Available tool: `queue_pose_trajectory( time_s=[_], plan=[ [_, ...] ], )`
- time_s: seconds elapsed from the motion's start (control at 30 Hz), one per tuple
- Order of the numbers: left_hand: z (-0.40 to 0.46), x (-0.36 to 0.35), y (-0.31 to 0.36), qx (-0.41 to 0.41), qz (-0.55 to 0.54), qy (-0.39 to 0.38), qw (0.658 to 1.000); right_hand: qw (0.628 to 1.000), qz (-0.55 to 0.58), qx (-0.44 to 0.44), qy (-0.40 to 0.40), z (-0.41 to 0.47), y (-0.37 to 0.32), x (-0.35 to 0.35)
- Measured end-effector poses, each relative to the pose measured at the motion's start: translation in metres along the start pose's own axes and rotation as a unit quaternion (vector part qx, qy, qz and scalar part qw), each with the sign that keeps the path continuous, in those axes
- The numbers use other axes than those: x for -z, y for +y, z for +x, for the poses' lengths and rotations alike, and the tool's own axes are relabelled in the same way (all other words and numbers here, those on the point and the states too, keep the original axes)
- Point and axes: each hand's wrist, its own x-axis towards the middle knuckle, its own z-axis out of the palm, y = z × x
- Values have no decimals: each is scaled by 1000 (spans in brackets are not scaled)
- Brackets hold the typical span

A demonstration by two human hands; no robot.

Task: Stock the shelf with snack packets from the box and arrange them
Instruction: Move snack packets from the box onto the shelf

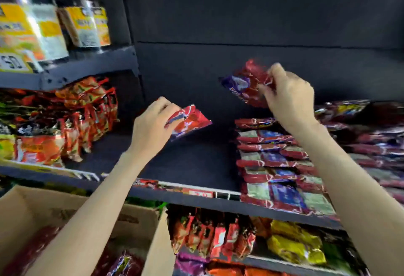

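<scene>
the task looked partly done. a stack of red and purple snack packets (277,166) already lay in overlapping rows on the shelf (185,162) at about 4 o'clock from the frame's centre, running from the front lip back toward the wall. the left hand (150,127) gripped one red packet (190,121) by its near edge, held tilted above the bare middle of the shelf. the right hand (288,98) pinched another packet (247,85), red with a purple end, raised above the back of the stack at about 2 o'clock. neither packet touched the shelf yet. the cardboard box (32,216) sat at 7 o'clock below the shelf, and more packets (122,262) showed inside it, so stocking was judged far from over; how many remained could not be told.

for room, the dark stretch of shelf between the orange packets (65,135) at 9 o'clock and the stack was open from front to back wall. the edges to mind seemed to be the front lip with its price strip (196,191), the upper shelf (76,70) overhanging at 10 o'clock, and the stack's left side, which a careless forearm could nudge. the box flap (159,243) stood close under the left forearm.
</scene>
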Motion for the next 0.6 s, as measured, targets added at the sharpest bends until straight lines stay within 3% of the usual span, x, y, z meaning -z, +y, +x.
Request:
queue_pose_trajectory(
  time_s=[0.13, 0.2, 0.27, 0.43, 0.6],
  plan=[
    [29, -35, 10, -15, -22, 25, 999, 977, -164, 125, -57, 17, 33, -34],
    [43, -49, 14, -19, -23, 36, 999, 955, -201, 162, -144, 13, 45, -51],
    [56, -66, 16, -18, -19, 35, 999, 938, -198, 155, -240, 4, 56, -70],
    [91, -112, 23, -52, -9, 23, 998, 901, -157, 105, -391, -19, 73, -88],
    [127, -160, 54, -77, -44, -27, 996, 902, -83, 94, -414, -34, 82, -77]
  ],
)
